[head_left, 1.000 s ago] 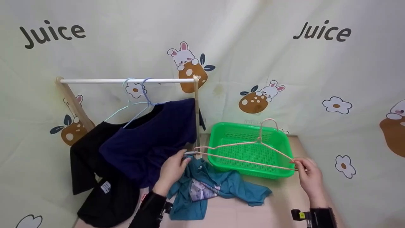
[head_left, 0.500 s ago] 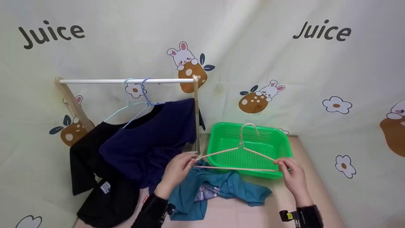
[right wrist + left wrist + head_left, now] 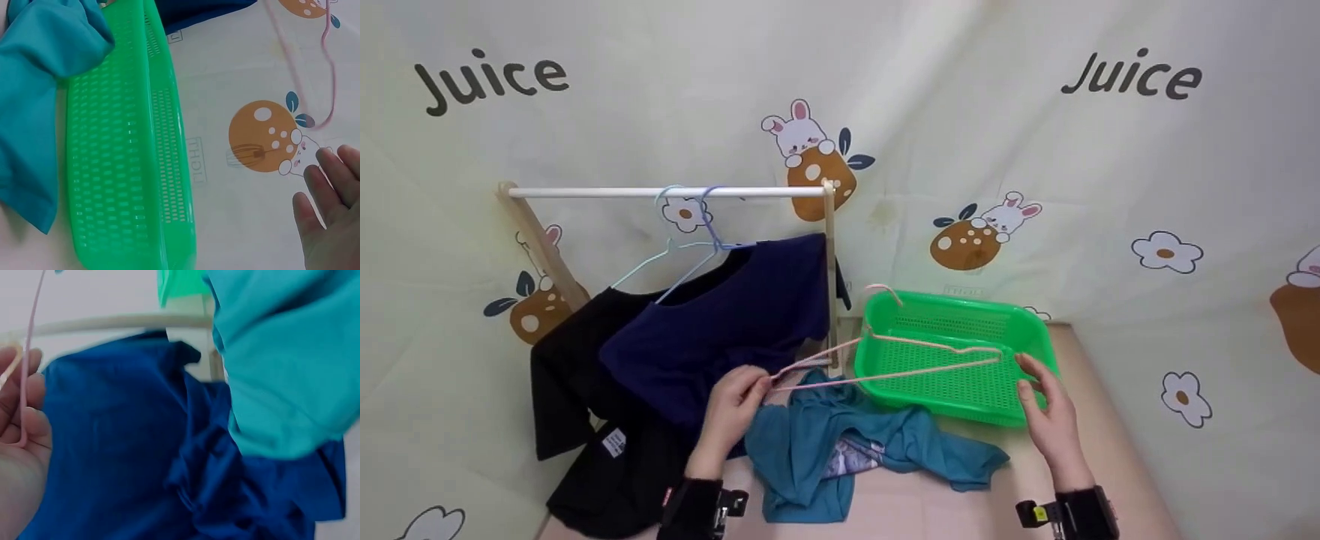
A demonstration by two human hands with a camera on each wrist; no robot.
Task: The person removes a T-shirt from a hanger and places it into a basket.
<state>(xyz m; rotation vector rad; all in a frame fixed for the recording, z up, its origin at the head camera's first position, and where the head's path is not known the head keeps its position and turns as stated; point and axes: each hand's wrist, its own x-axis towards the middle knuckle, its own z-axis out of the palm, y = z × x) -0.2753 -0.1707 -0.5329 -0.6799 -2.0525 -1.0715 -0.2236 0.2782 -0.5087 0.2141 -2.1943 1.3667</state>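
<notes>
A thin pink clothes hanger [image 3: 911,374] is held at its left end by my left hand [image 3: 733,405], fingers curled round the wire. Its free end reaches right, over the green basket. My right hand [image 3: 1051,416] is apart from the hanger, fingers spread and holding nothing; in the right wrist view the hand [image 3: 334,208] shows loose fingers below the hanger's end [image 3: 332,84]. Beneath the hanger lies a crumpled teal shirt [image 3: 802,450] with a printed patch. In the left wrist view the pink wire [image 3: 25,377] crosses the left hand [image 3: 25,439].
A rack with a white rod [image 3: 607,193] stands at left. On it hang a navy shirt [image 3: 712,315] and a black garment [image 3: 577,360], on blue and mint hangers. The green basket [image 3: 960,412] stands right of the rack, near the patterned backdrop.
My right hand has let go of the hanger. The left hand has moved left and down with it, and the hanger has swung so its hook is further left.
</notes>
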